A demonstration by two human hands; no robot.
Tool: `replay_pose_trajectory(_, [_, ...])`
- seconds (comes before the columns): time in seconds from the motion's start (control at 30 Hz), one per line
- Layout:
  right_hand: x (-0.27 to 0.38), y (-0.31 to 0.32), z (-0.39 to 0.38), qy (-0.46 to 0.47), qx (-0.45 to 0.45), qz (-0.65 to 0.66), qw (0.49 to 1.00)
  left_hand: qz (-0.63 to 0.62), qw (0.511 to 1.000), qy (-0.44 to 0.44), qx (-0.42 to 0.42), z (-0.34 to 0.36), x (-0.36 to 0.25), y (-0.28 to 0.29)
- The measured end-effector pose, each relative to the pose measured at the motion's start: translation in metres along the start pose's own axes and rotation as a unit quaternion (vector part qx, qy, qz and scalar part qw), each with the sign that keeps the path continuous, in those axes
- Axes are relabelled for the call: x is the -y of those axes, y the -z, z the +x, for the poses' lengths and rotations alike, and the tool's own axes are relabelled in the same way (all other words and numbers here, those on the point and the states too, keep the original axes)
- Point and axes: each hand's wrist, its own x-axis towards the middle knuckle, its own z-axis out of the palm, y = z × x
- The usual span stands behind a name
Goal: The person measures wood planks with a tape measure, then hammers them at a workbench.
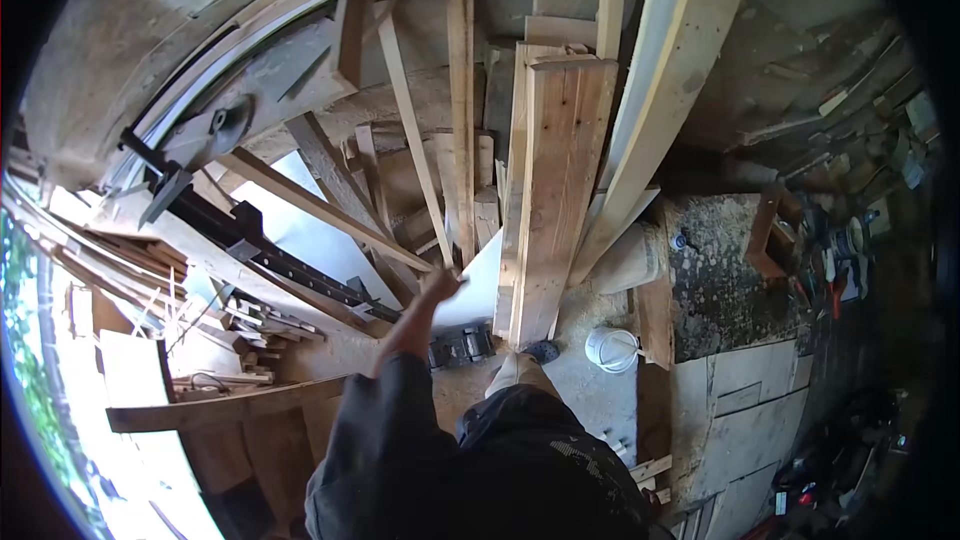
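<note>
The left hand (438, 285) reaches up into a pile of leaning boards and closes around a thin wood strip (412, 130). The strip stands tilted beside a wide plank (555, 190). A white bucket (612, 348) sits on the floor nearby.

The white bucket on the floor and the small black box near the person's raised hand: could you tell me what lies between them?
In the head view, the person's foot stands between the white bucket and the black box, at the bottom end of a wide plank.

Left hand (437, 287) at the slat (412, 130) among leaning planks (556, 180); bucket (611, 348) right of them.
</note>
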Motion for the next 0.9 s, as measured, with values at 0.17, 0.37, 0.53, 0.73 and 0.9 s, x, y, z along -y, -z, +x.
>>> replay_pose_trajectory(0.17, [0.029, -0.052, -0.034, 0.029, -0.088, -0.151, 0.984, -0.115, 0.921, 0.110, 0.354, -0.122, -0.040, -0.094])
replay_pose_trajectory(0.37, [-0.105, 0.116, 0.179, 0.227, -0.134, -0.287, 0.921, -0.283, 0.851, 0.187, 0.402, -0.202, -0.066, -0.113])
replay_pose_trajectory(0.53, [-0.071, 0.036, 0.007, 0.200, -0.044, -0.017, 0.979, -0.324, 0.877, 0.225, 0.273, -0.174, -0.005, -0.081])
replay_pose_trajectory(0.73, [-0.247, 0.073, 0.012, 0.081, -0.100, 0.111, 0.986, -0.267, 0.934, 0.156, 0.178, -0.171, -0.072, -0.062])
replay_pose_trajectory(0.9, [-0.468, 0.048, 0.004, -0.120, -0.095, 0.242, 0.958, -0.210, 0.943, 0.013, 0.260, -0.212, -0.138, -0.079])
